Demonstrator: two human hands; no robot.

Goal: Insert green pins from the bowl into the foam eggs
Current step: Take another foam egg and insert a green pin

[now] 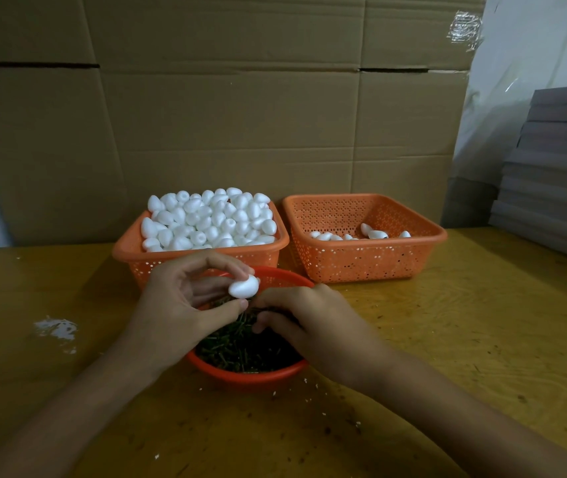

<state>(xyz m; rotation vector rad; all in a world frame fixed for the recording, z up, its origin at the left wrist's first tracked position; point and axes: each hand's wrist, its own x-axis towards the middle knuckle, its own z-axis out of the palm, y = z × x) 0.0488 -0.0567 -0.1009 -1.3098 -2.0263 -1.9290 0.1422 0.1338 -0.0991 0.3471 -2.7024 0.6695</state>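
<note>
Wooden table (447, 339), smooth white foam egg (243, 287), matte

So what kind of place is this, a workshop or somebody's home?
Probably a small craft workshop or packing room: cardboard boxes line the wall, and a basket heaped with foam eggs sits by a bowl of green pins.

right hand (313, 319) blurred, bowl (247, 375) partly hidden

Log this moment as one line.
left hand: holds foam egg | right hand: fingers curled over green pins in red bowl, grasp unclear
</note>
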